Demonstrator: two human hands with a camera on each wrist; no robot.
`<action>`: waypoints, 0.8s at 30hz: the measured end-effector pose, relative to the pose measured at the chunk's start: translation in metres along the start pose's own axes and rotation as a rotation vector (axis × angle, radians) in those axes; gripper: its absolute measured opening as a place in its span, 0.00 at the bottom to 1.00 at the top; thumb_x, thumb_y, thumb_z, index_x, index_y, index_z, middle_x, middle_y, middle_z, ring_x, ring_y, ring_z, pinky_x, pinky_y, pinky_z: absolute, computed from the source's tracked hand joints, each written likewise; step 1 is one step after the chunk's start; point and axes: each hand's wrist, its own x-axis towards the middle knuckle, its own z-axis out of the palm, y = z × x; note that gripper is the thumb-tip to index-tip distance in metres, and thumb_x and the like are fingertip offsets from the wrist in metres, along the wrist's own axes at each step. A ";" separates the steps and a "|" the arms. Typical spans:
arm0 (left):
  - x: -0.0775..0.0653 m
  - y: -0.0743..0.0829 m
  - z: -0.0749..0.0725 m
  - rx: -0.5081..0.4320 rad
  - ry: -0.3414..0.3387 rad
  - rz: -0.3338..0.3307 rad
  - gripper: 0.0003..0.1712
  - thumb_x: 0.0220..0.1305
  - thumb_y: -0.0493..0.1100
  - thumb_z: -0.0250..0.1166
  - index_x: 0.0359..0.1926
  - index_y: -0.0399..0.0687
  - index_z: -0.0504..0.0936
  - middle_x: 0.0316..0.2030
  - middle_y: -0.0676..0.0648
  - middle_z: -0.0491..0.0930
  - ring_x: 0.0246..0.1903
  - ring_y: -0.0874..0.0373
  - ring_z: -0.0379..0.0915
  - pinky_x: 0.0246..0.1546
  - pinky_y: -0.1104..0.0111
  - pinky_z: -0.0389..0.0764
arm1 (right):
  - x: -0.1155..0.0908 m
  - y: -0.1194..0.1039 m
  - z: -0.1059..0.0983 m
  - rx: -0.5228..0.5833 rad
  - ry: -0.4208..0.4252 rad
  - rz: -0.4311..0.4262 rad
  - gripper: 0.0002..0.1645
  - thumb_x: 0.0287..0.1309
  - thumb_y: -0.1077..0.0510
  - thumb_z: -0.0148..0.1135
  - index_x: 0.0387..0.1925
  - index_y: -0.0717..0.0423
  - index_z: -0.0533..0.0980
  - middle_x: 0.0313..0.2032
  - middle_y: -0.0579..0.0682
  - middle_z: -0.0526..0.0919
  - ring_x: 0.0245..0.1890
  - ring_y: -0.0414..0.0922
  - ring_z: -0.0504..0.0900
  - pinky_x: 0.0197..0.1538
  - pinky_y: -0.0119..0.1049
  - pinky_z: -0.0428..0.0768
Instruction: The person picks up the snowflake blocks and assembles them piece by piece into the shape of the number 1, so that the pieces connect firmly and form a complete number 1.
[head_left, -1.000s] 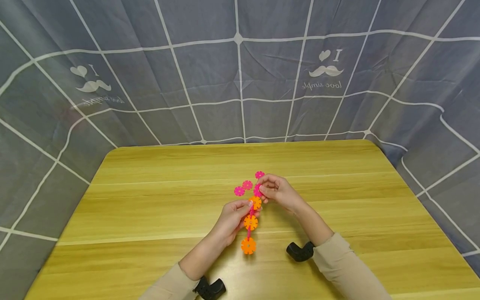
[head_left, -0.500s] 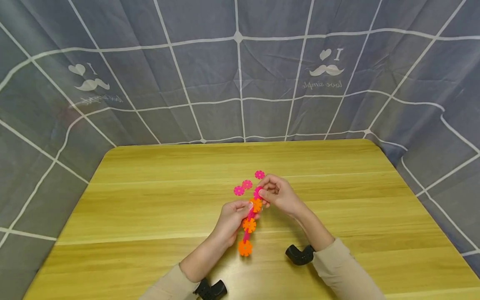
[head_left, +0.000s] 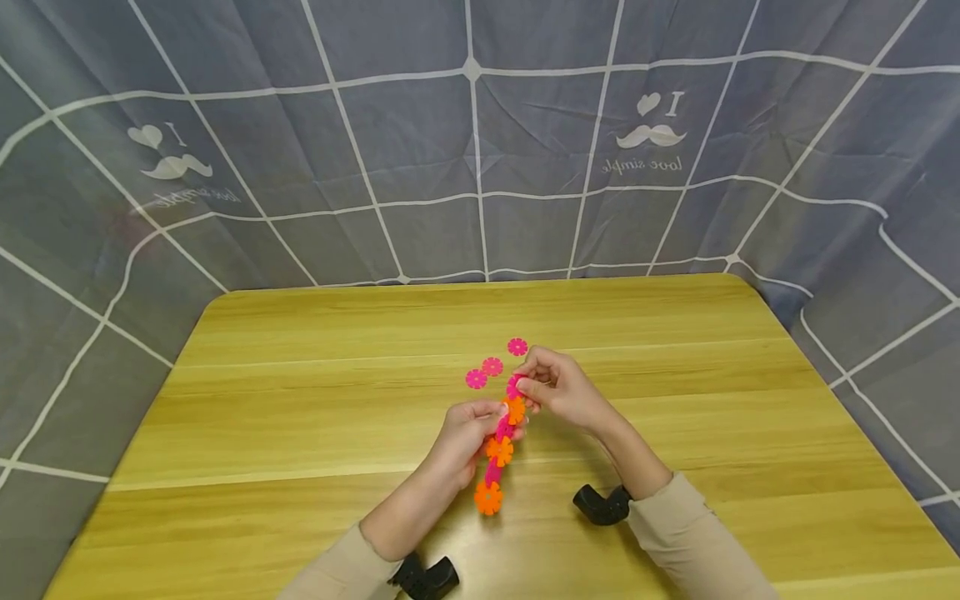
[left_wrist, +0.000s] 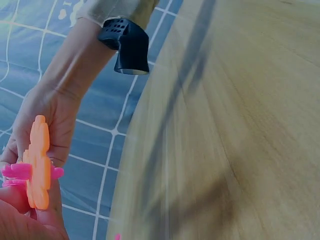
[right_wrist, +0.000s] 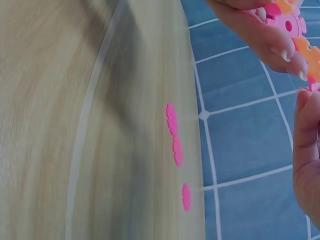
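A chain of orange and pink notched snowflake discs hangs over the table. My left hand (head_left: 463, 433) pinches it near the upper orange disc (head_left: 514, 409). Below that, the middle orange disc (head_left: 499, 451) and the bottom orange disc (head_left: 488, 498) are linked by pink ones. My right hand (head_left: 564, 390) pinches a pink disc (head_left: 513, 387) against the upper orange disc's edge; whether their slots interlock, I cannot tell. In the right wrist view, fingers of both hands meet around the chain's orange disc (right_wrist: 309, 57).
Three loose pink discs lie beyond my hands: a left one (head_left: 476, 379), a middle one (head_left: 492, 367) and a right one (head_left: 517, 347). The wooden table (head_left: 300, 400) backs onto a grey checked curtain (head_left: 420, 158). Black wrist mounts (head_left: 602, 505) hang below the sleeves.
The chain has turned a little, its lower end swinging left and its pink discs showing more face. My right hand has brought its pink disc slightly down against the upper orange disc.
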 end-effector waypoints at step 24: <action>0.001 0.008 -0.004 -0.093 -0.058 -0.012 0.13 0.66 0.31 0.53 0.46 0.21 0.73 0.36 0.40 0.82 0.27 0.60 0.82 0.40 0.66 0.81 | -0.001 0.006 0.006 0.169 0.047 -0.006 0.05 0.61 0.73 0.51 0.38 0.76 0.68 0.28 0.48 0.78 0.21 0.39 0.76 0.26 0.29 0.79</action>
